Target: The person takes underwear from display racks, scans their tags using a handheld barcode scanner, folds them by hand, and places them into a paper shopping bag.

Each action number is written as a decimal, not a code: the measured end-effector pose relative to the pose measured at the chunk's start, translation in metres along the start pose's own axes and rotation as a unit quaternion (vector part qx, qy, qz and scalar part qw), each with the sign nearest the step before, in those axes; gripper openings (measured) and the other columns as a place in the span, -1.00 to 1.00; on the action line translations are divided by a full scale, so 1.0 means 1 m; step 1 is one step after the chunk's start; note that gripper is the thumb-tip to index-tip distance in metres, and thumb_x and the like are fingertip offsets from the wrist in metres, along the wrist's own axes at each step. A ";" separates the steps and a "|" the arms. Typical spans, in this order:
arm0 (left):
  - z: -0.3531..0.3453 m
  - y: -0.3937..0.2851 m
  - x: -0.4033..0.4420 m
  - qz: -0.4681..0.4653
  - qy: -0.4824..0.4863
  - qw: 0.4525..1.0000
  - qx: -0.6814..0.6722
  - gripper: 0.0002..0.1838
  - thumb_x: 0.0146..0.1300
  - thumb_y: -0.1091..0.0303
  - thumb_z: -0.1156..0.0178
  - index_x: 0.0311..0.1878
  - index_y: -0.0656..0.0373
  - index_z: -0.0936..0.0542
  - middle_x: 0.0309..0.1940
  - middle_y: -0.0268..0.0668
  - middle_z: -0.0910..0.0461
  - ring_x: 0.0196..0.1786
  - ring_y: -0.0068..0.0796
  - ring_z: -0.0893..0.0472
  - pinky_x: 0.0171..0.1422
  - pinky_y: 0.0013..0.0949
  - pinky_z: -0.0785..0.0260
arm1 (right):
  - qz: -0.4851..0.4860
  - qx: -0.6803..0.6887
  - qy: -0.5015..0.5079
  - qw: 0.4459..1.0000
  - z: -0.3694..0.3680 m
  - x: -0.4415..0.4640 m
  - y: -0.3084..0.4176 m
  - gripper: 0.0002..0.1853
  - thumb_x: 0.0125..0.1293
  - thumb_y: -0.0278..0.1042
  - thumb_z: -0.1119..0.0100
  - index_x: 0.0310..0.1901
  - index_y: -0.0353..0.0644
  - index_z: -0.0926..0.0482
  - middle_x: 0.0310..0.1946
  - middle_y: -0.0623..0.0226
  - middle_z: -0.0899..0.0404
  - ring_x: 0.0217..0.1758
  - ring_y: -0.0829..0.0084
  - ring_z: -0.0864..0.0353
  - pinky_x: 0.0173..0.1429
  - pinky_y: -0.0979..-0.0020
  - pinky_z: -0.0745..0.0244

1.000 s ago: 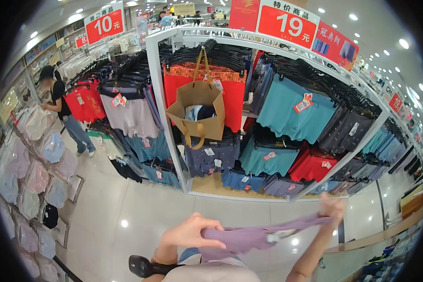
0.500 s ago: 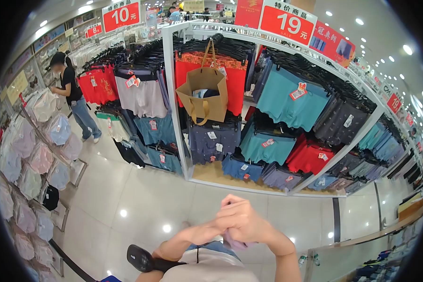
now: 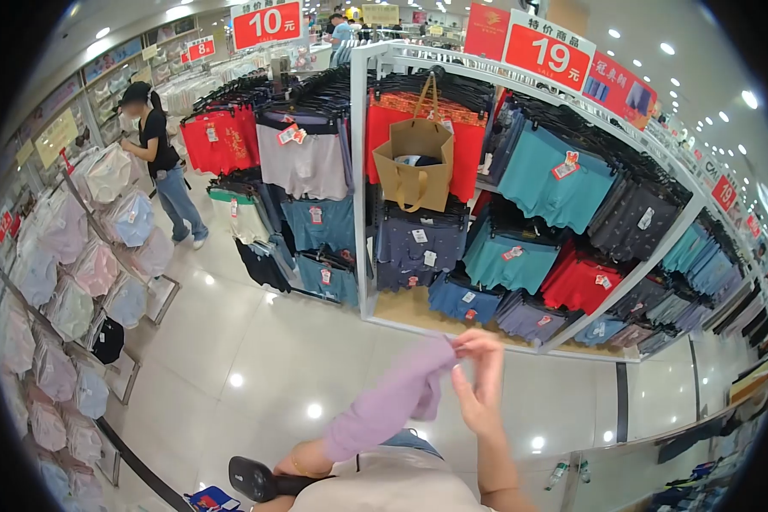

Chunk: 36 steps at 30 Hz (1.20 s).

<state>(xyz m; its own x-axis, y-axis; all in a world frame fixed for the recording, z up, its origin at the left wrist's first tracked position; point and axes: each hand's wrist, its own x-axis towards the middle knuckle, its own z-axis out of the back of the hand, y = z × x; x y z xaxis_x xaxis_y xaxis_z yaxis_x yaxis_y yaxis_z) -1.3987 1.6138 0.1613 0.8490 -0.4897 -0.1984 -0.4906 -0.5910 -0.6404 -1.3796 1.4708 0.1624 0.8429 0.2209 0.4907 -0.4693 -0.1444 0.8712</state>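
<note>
A light purple piece of cloth (image 3: 392, 401) stretches across the space in front of my body. Its lower end covers my left forearm (image 3: 309, 459) from just above a thin gold bracelet. My left hand is hidden under the cloth, so its fingers do not show. My right hand (image 3: 480, 375) pinches the cloth's far upper corner between thumb and fingers and holds it taut.
Ahead stands a white rack (image 3: 369, 183) of hanging boxer shorts, with a brown paper bag (image 3: 411, 166) hung on it. Bagged underwear (image 3: 68, 303) lines the left side, where a person (image 3: 158, 162) stands. A black rounded device (image 3: 252, 480) sits near my left elbow.
My hands were clasped together over the bunched purple cloth. Now my right hand has moved up and right, and the cloth is drawn out long over my left hand. The view has shifted left.
</note>
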 end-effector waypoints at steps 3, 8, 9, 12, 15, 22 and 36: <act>0.007 -0.002 -0.030 -0.039 0.026 0.999 0.006 -0.64 0.19 0.37 0.00 0.08 0.10 -0.34 -0.03 -0.29 -0.37 0.08 -0.45 -0.36 0.09 -0.42 -0.29 | -0.153 0.103 0.208 0.961 -0.020 -0.040 -0.028 -0.53 0.05 -0.48 -0.21 0.00 -0.19 -0.24 -0.08 0.30 -0.33 -0.09 0.45 -0.35 0.03 0.38 -0.28; 0.019 0.008 -0.082 -0.082 0.057 0.994 0.052 -0.65 0.19 0.39 0.00 0.07 0.12 -0.34 -0.03 -0.27 -0.37 0.07 -0.41 -0.37 0.08 -0.41 -0.29 | -0.137 -0.002 0.165 0.977 -0.047 -0.067 -0.006 -0.29 -0.11 -0.41 -0.38 0.11 -0.21 -0.22 -0.06 0.28 -0.37 -0.02 0.43 -0.36 0.10 0.40 -0.26; 0.020 0.012 -0.091 -0.088 0.064 0.992 0.059 -0.65 0.19 0.40 0.00 0.07 0.13 -0.34 -0.03 -0.26 -0.37 0.07 -0.41 -0.37 0.08 -0.41 -0.29 | -0.138 0.010 0.091 0.986 -0.051 -0.069 0.004 -0.25 -0.13 -0.40 -0.41 0.13 -0.22 -0.22 -0.04 0.27 -0.38 0.01 0.42 -0.36 0.12 0.40 -0.25; 0.023 0.023 -0.111 -0.098 0.082 0.989 0.079 -0.65 0.18 0.41 0.01 0.06 0.14 -0.35 -0.03 -0.25 -0.38 0.07 -0.38 -0.37 0.08 -0.40 -0.29 | -0.169 0.024 0.187 0.968 -0.046 -0.096 0.010 -0.20 -0.18 -0.40 -0.44 0.16 -0.26 -0.24 0.08 0.19 -0.35 0.14 0.35 -0.32 0.18 0.35 -0.21; 0.025 0.032 -0.121 -0.111 0.087 0.985 0.096 -0.66 0.18 0.42 0.01 0.06 0.16 -0.35 -0.03 -0.23 -0.38 0.06 -0.36 -0.38 0.07 -0.40 -0.29 | -0.162 -0.020 0.264 0.950 -0.064 -0.116 0.029 -0.22 -0.15 -0.25 -0.43 0.14 -0.31 -0.28 0.10 0.07 -0.35 0.18 0.28 -0.31 0.20 0.31 -0.20; 0.040 0.028 -0.170 -0.168 0.067 0.969 0.166 -0.66 0.17 0.45 0.02 0.05 0.19 -0.35 -0.03 -0.20 -0.39 0.05 -0.31 -0.39 0.06 -0.39 -0.28 | -0.272 -0.157 0.509 0.801 -0.067 -0.171 -0.028 -0.38 -0.04 -0.06 -0.35 -0.02 -0.32 -0.45 -0.09 0.11 -0.51 -0.01 0.30 -0.46 0.06 0.45 -0.33; 0.041 0.040 -0.216 -0.223 0.076 0.882 0.407 -0.68 0.16 0.51 0.05 0.02 0.26 -0.36 -0.03 -0.12 -0.41 0.02 -0.20 -0.42 0.04 -0.36 -0.28 | -0.166 -0.331 0.653 0.661 -0.045 -0.139 0.053 -0.38 -0.14 0.13 -0.34 -0.52 -0.45 -0.48 -0.54 -0.01 -0.48 -0.37 0.18 -0.51 -0.28 0.33 -0.38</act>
<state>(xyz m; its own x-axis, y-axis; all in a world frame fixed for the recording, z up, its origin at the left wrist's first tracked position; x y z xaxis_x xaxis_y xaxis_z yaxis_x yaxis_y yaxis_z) -1.5934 1.7225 0.1484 0.8551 -0.4418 0.2713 0.2431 -0.1205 -0.9625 -1.5339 1.4759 0.1410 0.1841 0.8408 -0.5091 -0.6922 0.4786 0.5402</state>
